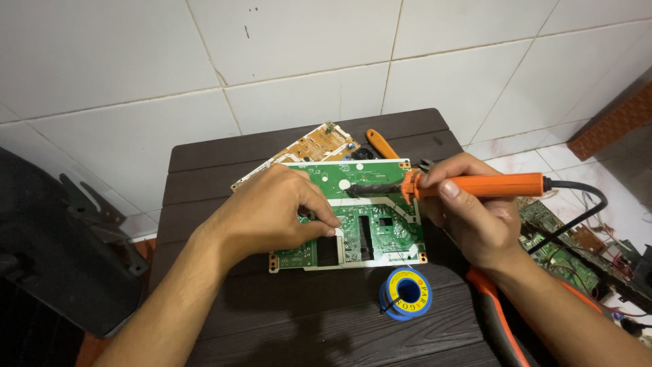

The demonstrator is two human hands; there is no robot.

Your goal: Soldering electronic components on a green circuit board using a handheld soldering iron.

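While the view looks down from the head camera, the scene is listed from the near edge outward:

Table: a dark wood-grain table (285,333) is seen under everything, its slats running left to right.

Pliers handle: an orange and black handle (490,314) is laid at the near right, partly hidden by the right forearm.

Solder spool: a blue spool (406,292) with a yellow label is stood on the table just in front of the board's near edge.

Left hand: the left hand (272,211) is pressed palm down on the green circuit board (380,224), its fingers curled and its fingertips (331,224) set on the board; whether something small is pinched cannot be told.

Green circuit board: it is laid flat at the middle of the table, between the two hands.

Right hand: the right hand (468,217) is closed around the orange handle of a soldering iron (475,185), thumb on top.

Soldering iron: it is held nearly level, its dark tip pointed left over the board's far half; a black cable is led off to the right.

Tan circuit board: a second board (305,151) is tucked partly under the green one's far left corner.

Orange tool handle: another handle (382,144) is seen beyond the green board.

Floor: white tiles (136,68) are seen beyond the table, with more boards at the right (564,251).
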